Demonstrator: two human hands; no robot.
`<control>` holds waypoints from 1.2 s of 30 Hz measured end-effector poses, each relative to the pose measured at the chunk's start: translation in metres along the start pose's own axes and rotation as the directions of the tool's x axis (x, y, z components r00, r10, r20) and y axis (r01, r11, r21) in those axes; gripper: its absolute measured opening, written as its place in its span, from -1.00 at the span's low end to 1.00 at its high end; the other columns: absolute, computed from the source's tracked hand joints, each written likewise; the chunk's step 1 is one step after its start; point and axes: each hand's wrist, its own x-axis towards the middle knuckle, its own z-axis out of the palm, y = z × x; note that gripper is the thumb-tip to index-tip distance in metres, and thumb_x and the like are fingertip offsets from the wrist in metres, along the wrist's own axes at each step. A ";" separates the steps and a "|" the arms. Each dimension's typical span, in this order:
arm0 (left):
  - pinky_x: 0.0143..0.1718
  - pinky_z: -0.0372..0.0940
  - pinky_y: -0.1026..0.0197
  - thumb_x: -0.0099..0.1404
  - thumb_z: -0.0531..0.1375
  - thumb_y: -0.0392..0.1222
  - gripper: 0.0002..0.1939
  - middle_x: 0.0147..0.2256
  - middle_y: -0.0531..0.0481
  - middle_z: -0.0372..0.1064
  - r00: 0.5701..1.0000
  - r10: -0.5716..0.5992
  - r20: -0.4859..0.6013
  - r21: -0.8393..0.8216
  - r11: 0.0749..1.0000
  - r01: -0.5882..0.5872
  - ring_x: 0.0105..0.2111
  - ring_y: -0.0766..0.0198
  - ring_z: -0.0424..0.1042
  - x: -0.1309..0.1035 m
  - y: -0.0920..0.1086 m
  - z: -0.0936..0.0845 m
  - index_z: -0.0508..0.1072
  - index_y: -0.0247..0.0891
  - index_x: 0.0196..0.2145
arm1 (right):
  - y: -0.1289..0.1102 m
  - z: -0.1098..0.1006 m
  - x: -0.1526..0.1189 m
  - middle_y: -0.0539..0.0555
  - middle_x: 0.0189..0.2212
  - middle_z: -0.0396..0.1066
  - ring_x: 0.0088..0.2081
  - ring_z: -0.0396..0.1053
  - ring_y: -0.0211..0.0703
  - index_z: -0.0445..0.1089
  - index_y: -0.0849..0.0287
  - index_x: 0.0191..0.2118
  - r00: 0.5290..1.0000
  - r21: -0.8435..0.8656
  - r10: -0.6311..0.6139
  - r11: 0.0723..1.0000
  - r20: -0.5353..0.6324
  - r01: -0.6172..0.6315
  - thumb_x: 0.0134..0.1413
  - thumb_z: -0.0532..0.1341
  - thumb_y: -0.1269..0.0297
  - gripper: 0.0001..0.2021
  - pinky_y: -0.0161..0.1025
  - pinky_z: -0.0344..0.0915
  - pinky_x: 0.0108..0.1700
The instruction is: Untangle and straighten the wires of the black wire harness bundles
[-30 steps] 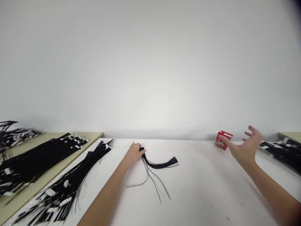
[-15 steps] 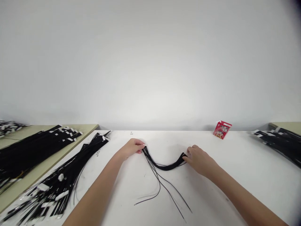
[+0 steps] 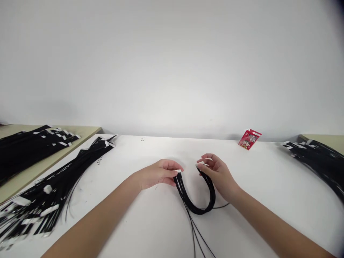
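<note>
Room between fingers (image 3: 170, 173) and wall (image 3: 172, 79); red packet (image 3: 249, 139) rear right; wire pile (image 3: 80, 166) blocks left, height unclear.

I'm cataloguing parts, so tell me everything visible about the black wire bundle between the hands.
The black wire bundle looks like many thin, flexible strands, with white pieces at its ends. It bends into a U opening toward the wall; whether its curve touches the white table is unclear. The left hand holds one end, the right hand the other. Several loose strands trail toward the viewer.
</note>
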 end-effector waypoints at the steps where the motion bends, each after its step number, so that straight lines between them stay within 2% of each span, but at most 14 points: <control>1: -0.14 0.35 0.15 0.13 0.29 -0.13 -0.75 -0.23 -0.06 0.35 1.000 -0.006 0.029 0.003 1.000 0.006 -0.26 0.27 0.37 0.000 -0.002 0.006 0.51 -0.24 -0.21 | 0.001 0.004 -0.003 0.02 -0.27 0.41 -0.31 0.36 -0.27 0.22 0.12 -0.18 1.000 0.031 0.023 0.999 0.014 -0.023 -0.08 0.36 0.10 -0.59 -0.26 0.35 -0.23; 4: -0.13 0.35 0.15 0.16 0.28 -0.06 -0.74 -0.20 -0.08 0.34 1.000 -0.010 0.003 0.025 1.000 0.010 -0.19 0.22 0.36 -0.001 -0.008 0.022 0.51 -0.22 -0.21 | 0.005 0.014 -0.012 -0.01 -0.34 0.41 -0.33 0.39 -0.25 0.23 0.12 -0.19 0.995 0.021 0.068 0.997 0.066 -0.069 -0.09 0.38 0.14 -0.61 -0.25 0.34 -0.23; 7: -0.09 0.34 0.14 0.16 0.25 0.08 -0.65 -0.11 -0.09 0.34 0.998 -0.001 -0.060 0.080 0.997 0.006 -0.13 0.18 0.36 -0.001 -0.012 0.031 0.51 -0.19 -0.19 | 0.007 0.018 -0.017 -0.03 -0.34 0.41 -0.37 0.37 -0.29 0.23 0.10 -0.19 0.994 0.013 0.030 0.999 0.102 -0.031 -0.08 0.38 0.17 -0.62 -0.29 0.32 -0.28; 12: -0.18 0.35 0.20 0.20 0.22 0.10 -0.65 -0.18 -0.07 0.36 0.996 0.085 -0.018 0.100 0.992 -0.083 -0.18 0.24 0.34 0.002 -0.013 0.037 0.50 -0.22 -0.20 | 0.007 0.017 -0.019 -0.04 -0.23 0.35 -0.44 0.30 -0.39 0.24 0.09 -0.20 0.997 -0.018 0.002 1.000 0.081 -0.001 -0.08 0.38 0.18 -0.64 -0.34 0.26 -0.38; 16: -0.31 0.33 0.25 0.17 0.27 0.02 -0.71 -0.33 -0.02 0.34 0.994 0.109 -0.002 0.027 0.994 -0.109 -0.32 0.31 0.34 0.007 -0.018 0.036 0.49 -0.28 -0.30 | 0.001 0.019 -0.022 -0.06 -0.28 0.35 -0.40 0.37 -0.35 0.25 0.09 -0.16 0.991 0.031 0.121 0.992 0.065 -0.123 -0.11 0.40 0.14 -0.58 -0.33 0.32 -0.32; 19: -0.34 0.33 0.25 0.18 0.27 -0.02 -0.73 -0.36 -0.03 0.38 0.995 0.100 -0.002 -0.008 0.995 -0.100 -0.35 0.31 0.37 0.008 -0.020 0.034 0.49 -0.30 -0.30 | -0.005 0.020 -0.021 -0.06 -0.36 0.39 -0.38 0.41 -0.30 0.27 0.10 -0.15 0.964 0.110 0.238 0.962 0.117 -0.250 -0.07 0.36 0.05 -0.59 -0.29 0.38 -0.24; 22: -0.31 0.33 0.25 0.20 0.27 -0.03 -0.73 -0.33 -0.06 0.42 0.985 0.147 -0.095 -0.087 0.984 -0.155 -0.33 0.30 0.41 0.010 -0.019 0.029 0.48 -0.31 -0.28 | -0.010 0.014 -0.015 -0.01 -0.35 0.41 -0.40 0.41 -0.29 0.31 0.14 -0.19 0.948 0.136 0.273 0.945 0.161 -0.296 -0.06 0.33 0.00 -0.60 -0.20 0.41 -0.15; 24: -0.29 0.34 0.25 0.20 0.27 -0.03 -0.73 -0.33 -0.05 0.42 0.959 0.196 -0.205 -0.149 0.962 -0.229 -0.35 0.32 0.40 0.012 -0.016 0.024 0.47 -0.32 -0.28 | -0.012 0.007 -0.010 0.03 -0.32 0.41 -0.39 0.40 -0.28 0.34 0.17 -0.21 0.962 0.050 0.223 0.971 0.157 -0.233 -0.07 0.34 0.03 -0.62 -0.19 0.40 -0.16; 26: -0.26 0.35 0.25 0.20 0.27 -0.04 -0.73 -0.31 -0.05 0.42 0.926 0.231 -0.300 -0.183 0.938 -0.293 -0.34 0.34 0.40 0.014 -0.013 0.019 0.47 -0.33 -0.27 | -0.014 0.001 -0.007 0.04 -0.30 0.40 -0.36 0.38 -0.26 0.36 0.16 -0.20 0.983 -0.123 0.131 0.986 0.125 -0.116 -0.05 0.33 0.07 -0.65 -0.22 0.37 -0.22; 29: -0.22 0.36 0.26 0.21 0.27 -0.05 -0.73 -0.29 -0.04 0.42 0.881 0.255 -0.400 -0.198 0.914 -0.354 -0.30 0.34 0.40 0.015 -0.010 0.014 0.47 -0.33 -0.28 | -0.018 -0.006 -0.005 0.04 -0.30 0.39 -0.38 0.34 -0.25 0.35 0.12 -0.13 0.997 -0.363 0.047 0.931 0.064 -0.020 0.01 0.28 0.06 -0.67 -0.27 0.29 -0.35; 33: -0.23 0.36 0.29 0.22 0.27 -0.07 -0.76 -0.30 -0.02 0.42 0.841 0.285 -0.460 -0.209 0.886 -0.415 -0.31 0.37 0.40 0.015 -0.008 0.012 0.46 -0.33 -0.28 | -0.025 -0.009 -0.008 0.02 -0.35 0.36 -0.51 0.19 -0.29 0.35 0.08 -0.13 0.998 -0.511 0.050 0.860 0.042 -0.022 0.05 0.21 -0.03 -0.65 -0.27 0.19 -0.47; 36: -0.24 0.36 0.28 0.21 0.27 -0.08 -0.75 -0.30 0.00 0.41 0.838 0.319 -0.442 -0.199 0.876 -0.439 -0.32 0.37 0.39 0.015 -0.008 0.010 0.46 -0.31 -0.24 | -0.029 -0.008 -0.011 0.00 -0.40 0.33 -0.53 0.12 -0.31 0.38 0.07 -0.19 0.999 -0.546 0.021 0.838 0.043 0.006 0.06 0.21 -0.02 -0.70 -0.27 0.17 -0.48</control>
